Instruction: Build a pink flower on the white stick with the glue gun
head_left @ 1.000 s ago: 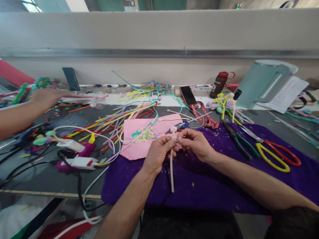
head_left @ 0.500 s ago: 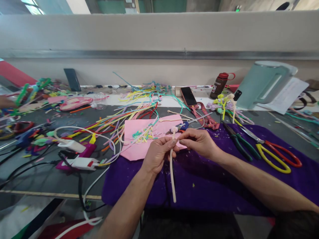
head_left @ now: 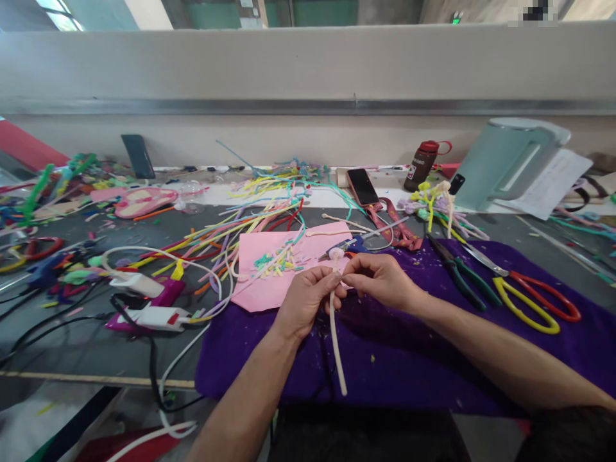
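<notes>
Fingers (head_left: pixel 332 280) of the left hand (head_left: pixel 303 301) pinch a cream stem (head_left: pixel 338 350) dangling below them; the right hand (head_left: pixel 385 281) is just beside, its grip unclear.

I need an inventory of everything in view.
Slender fuzzy stem: one, cream, in left hand
Flat sheet: one, pink, beyond left hand
Soft cloth: one, purple, front
Metal pliers: one, green handles, right
Metal scissors: one, red-yellow handles, right
Tall kettle: one, teal, back right
Capped bottle: one, brown, beside kettle
Flat phones: at least two, dark, back
Plug adapters: two, white, left
Loose fuzzy stems: many, multicoloured, across table
Left hand: one, bare, centre
Right hand: one, bare, centre
</notes>
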The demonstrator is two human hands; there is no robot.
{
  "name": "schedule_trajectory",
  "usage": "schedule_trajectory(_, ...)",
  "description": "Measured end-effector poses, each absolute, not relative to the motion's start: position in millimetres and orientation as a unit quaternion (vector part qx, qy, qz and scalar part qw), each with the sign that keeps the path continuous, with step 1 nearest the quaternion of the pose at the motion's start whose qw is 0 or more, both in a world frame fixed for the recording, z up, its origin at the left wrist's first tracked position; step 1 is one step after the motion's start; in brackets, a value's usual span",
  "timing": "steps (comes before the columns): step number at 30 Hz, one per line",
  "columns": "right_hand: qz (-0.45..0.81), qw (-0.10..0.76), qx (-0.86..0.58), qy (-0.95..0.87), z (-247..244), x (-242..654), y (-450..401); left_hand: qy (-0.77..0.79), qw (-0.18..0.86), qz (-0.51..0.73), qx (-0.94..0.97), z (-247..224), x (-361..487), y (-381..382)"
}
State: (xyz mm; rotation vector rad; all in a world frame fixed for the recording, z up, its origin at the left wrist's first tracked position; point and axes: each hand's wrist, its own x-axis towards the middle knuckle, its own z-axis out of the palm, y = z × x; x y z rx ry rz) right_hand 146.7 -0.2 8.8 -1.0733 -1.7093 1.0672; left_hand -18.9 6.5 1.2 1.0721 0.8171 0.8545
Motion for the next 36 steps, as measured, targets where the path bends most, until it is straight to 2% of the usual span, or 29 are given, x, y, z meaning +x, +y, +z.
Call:
schedule_trajectory(5, 0.592, 0.376, -0.343, -0.625, 11.3, 153.2, 3.7, 0.354, 0.713, 0.370, 0.479, 1.4, -19.4, 5.0)
schedule_trajectory(9, 0.677, 0.356, -0.295, -0.573, 6.8, 158.1, 9.4, 0.349, 0.725, 0.360, 0.472, 0.8, -20.7, 4.2)
schedule_trajectory(16, 0.688, 0.380, -0.304, -0.538, -1.2, 159.4, 15.2, 0.351, 0.722, 0.364, 0.472, 1.5, -20.8, 4.7)
schedule_trajectory(30, 0.769, 0.348, -0.208, -0.493, -9.6, 158.8, 15.1, 0.330, 0.745, 0.346, 0.465, 0.3, -19.0, 2.4)
schedule_trajectory(34, 0.755, 0.333, -0.236, -0.513, -6.5, 162.1, 18.1, 0.337, 0.742, 0.350, 0.462, -0.1, -19.7, 4.2)
schedule_trajectory(36, 0.715, 0.356, -0.284, -0.530, -1.1, 167.6, 22.0, 0.339, 0.732, 0.371, 0.461, 1.2, -20.7, 6.0)
